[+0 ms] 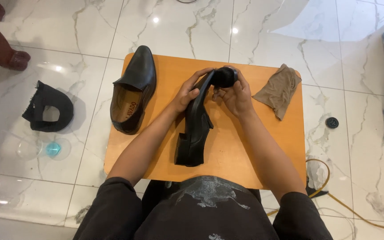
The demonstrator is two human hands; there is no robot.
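- Nearest to me is my own dark clothing (201, 209), with pale smudges on the cloth, just under the near edge of the desk (245, 164).
- The black shoe (194, 133) I am working on stands on its side in the middle of the desk, heel towards me and toe tipped up and away.
- My left hand (188, 94) is closed around the shoe's upper edge near the toe, fingers curled over the leather and holding it steady.
- My right hand (234, 95) is clamped on a dark round pad (224, 76), which I press against the toe; whether it is a sponge or a brush I cannot tell.
- I judge the shoe to be moderately light but stiff: the sole and heel keep their shape, while the upper gives a little under my fingers.
- The leather looks smooth and a bit glossy, so I expect it to be slippery; the heel block or the rim of the opening seems the surest place to take hold.
- Shoes: two, the one I hold and a second black shoe (134, 89) lying upright on the desk to my left, well apart from my hands.
- Cloths: one brownish cloth (278, 89), crumpled at the far right corner of the desk.
- On the marble floor (67, 35): one black curved piece (47, 106) to the left and one small dark round cap (332, 122) to the right.
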